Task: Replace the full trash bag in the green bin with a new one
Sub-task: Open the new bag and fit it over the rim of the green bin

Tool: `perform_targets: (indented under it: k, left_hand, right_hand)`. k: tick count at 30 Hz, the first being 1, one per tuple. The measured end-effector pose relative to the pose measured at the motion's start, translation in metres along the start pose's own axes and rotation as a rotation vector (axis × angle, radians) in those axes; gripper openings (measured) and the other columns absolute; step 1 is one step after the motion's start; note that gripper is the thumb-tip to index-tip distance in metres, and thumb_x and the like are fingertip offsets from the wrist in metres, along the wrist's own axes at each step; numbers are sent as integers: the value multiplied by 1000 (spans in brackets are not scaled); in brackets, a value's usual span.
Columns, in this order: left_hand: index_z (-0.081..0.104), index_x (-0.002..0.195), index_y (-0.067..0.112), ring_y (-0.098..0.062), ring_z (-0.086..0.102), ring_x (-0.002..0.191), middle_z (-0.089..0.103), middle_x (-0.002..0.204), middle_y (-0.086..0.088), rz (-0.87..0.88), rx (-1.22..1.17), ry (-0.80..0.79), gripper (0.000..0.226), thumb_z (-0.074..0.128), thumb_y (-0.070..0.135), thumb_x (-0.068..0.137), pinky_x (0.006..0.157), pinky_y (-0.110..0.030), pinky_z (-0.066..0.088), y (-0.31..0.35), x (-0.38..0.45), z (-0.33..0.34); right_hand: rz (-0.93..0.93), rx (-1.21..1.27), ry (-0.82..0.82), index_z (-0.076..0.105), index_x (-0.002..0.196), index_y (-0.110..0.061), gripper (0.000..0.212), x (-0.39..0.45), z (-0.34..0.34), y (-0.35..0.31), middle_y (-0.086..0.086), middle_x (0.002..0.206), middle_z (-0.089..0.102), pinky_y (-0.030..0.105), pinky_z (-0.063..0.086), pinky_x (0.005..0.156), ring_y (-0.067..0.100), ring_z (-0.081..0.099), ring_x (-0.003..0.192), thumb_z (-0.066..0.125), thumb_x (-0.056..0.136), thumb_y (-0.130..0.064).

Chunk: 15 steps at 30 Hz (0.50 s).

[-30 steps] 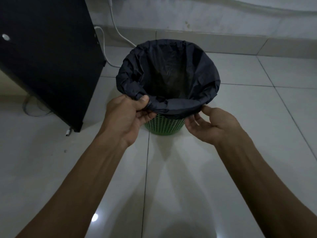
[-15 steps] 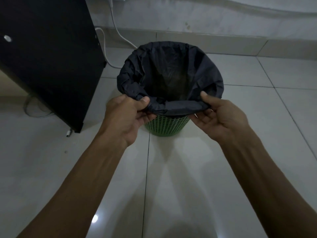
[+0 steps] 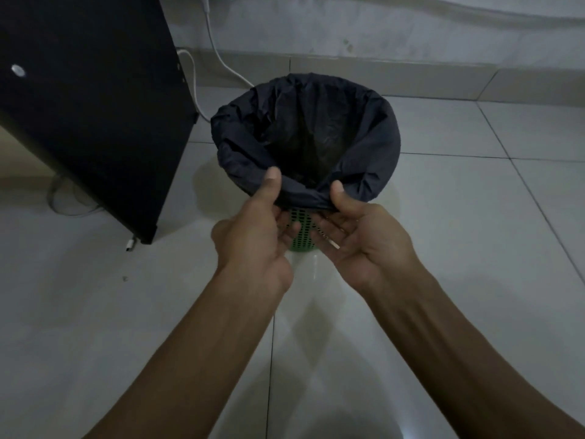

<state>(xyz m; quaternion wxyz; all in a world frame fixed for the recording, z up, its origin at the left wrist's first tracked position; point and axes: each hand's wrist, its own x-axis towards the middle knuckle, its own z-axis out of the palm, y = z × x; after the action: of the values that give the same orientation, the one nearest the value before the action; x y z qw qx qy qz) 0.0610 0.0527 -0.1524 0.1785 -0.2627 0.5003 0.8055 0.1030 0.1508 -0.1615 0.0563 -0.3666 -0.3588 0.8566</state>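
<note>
Left hand (image 3: pixel 253 239) and right hand (image 3: pixel 361 239) close together, forearms reaching forward. Each grip pinching the near folded edge of the black trash bag (image 3: pixel 373 144), thumbs on top. Fingers beneath, against the green bin (image 3: pixel 300 229).

No legible text, label, brand mark, number or sign appears on any surface in the head view; the black trash bag (image 3: pixel 316 128), the green bin (image 3: pixel 300 229) and the dark cabinet panel (image 3: pixel 95 106) carry no readable markings.
</note>
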Motion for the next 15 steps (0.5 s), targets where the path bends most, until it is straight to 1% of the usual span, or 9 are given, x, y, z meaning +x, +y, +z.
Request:
perform_targets:
  k: [1, 3, 6, 7, 9, 10, 12, 13, 15]
  left_hand:
    - [68, 104, 9, -11, 68, 70, 73, 92, -4, -15, -7, -7, 37, 78, 32, 77, 61, -24, 56, 1, 3, 1]
    - [67, 108, 7, -12, 70, 74, 73, 101, -8, -36, -50, -15, 36, 78, 24, 78, 62, -25, 58, 5, 7, 3]
    - [66, 105, 5, -17, 69, 84, 72, 101, -10, -61, -124, -9, 30, 76, 13, 79, 72, -31, 60, 8, 11, 2]
    - [66, 105, 5, -18, 69, 85, 71, 102, -10, -57, -131, -11, 28, 75, 12, 80, 72, -31, 60, 8, 12, 1]
    - [66, 103, 6, -17, 68, 84, 71, 104, -10, -48, -129, -26, 22, 71, 11, 83, 68, -28, 60, 9, 15, 0]
    - [66, 100, 7, -16, 68, 82, 71, 101, -9, -53, -126, -38, 16, 69, 11, 85, 66, -27, 60, 11, 16, -1]
    - [64, 91, 10, -15, 63, 76, 67, 90, -5, -93, -94, -64, 5, 66, 13, 88, 68, -26, 56, 16, 17, -3]
    - [63, 87, 12, -14, 60, 74, 64, 84, -3, -117, -59, -72, 5, 65, 15, 88, 68, -25, 52, 19, 18, -4]
    - [61, 83, 14, -14, 56, 73, 60, 79, -1, -140, 7, -84, 9, 66, 20, 88, 67, -24, 48, 23, 20, -7]
  right_hand:
    - [5, -28, 1, 68, 103, -12, 24, -1, -1, 3, 4, 86, 73, 33, 53, 83, 15, 70, 76, 73, 81, -21]
    - [24, -70, -5, 69, 99, -14, 21, -2, -3, 5, 2, 83, 73, 33, 52, 84, 14, 70, 74, 74, 80, -22]
    - [32, -110, -21, 69, 95, -15, 17, -4, -4, 5, 1, 79, 73, 31, 51, 78, 12, 70, 71, 73, 80, -23]
    - [30, -119, -25, 69, 93, -15, 16, -4, -4, 5, 1, 78, 73, 30, 51, 76, 12, 70, 70, 74, 79, -23]
    - [25, -124, -24, 68, 88, -14, 14, -4, -3, 5, 1, 76, 73, 30, 51, 75, 13, 70, 69, 74, 79, -23]
    - [23, -124, -23, 68, 85, -14, 12, -5, -3, 5, 1, 75, 73, 31, 52, 77, 13, 70, 68, 75, 79, -22]
    - [25, -129, -27, 68, 83, -14, 11, -5, -3, 5, 1, 75, 72, 34, 52, 85, 15, 70, 70, 74, 79, -23]
    - [31, -134, -37, 68, 82, -15, 11, -6, -4, 4, 2, 75, 72, 36, 52, 88, 15, 70, 72, 74, 79, -24]
    - [49, -140, -72, 69, 82, -15, 11, -6, -6, 1, 3, 75, 72, 39, 52, 91, 18, 69, 76, 72, 81, -25]
